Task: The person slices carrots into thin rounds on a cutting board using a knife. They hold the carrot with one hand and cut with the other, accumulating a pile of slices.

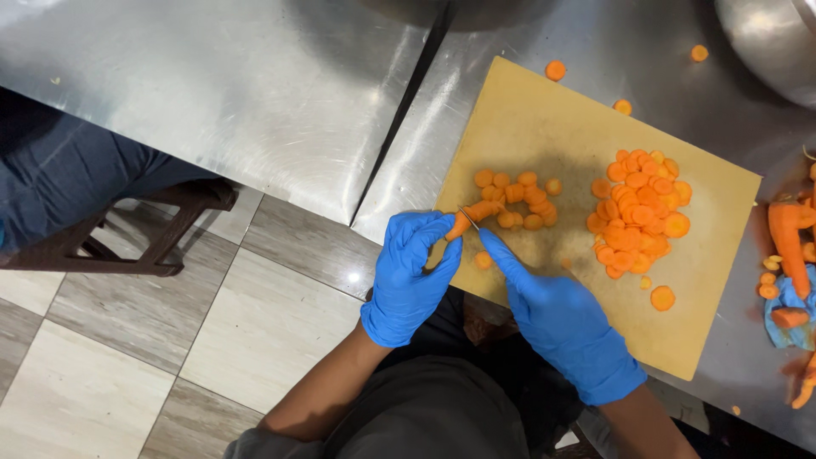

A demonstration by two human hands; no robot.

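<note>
Your left hand (408,276), in a blue glove, is closed around the thin end of a carrot piece (473,217), with the fingertips pinching it at the near-left edge of the cutting board (518,110). Your right hand (561,327), also gloved, is wrapped around the handle of a small knife (469,218), with the index finger stretched along the top; the blade is touching the carrot just beside your left fingertips. The handle itself is hidden inside the glove.

To cut well here, I think you should curl the left fingertips back, because the remaining piece is short and the blade is very near to them. Keep the carrot flat on the board, not lifted in the air, and press straight down so that the slices come out even.

Just behind the blade lies a small group of fresh slices (518,195), and further right is a bigger heap of slices (642,212). The small group may crowd your cutting place. Some single slices lie on the steel table (255,85) beyond the board. At the right edge are whole carrots (786,238) on a blue cloth (795,327), and a metal bowl (769,42) in the far corner. On the left, another person's leg is on a wooden stool (161,242), well apart from your work.
</note>
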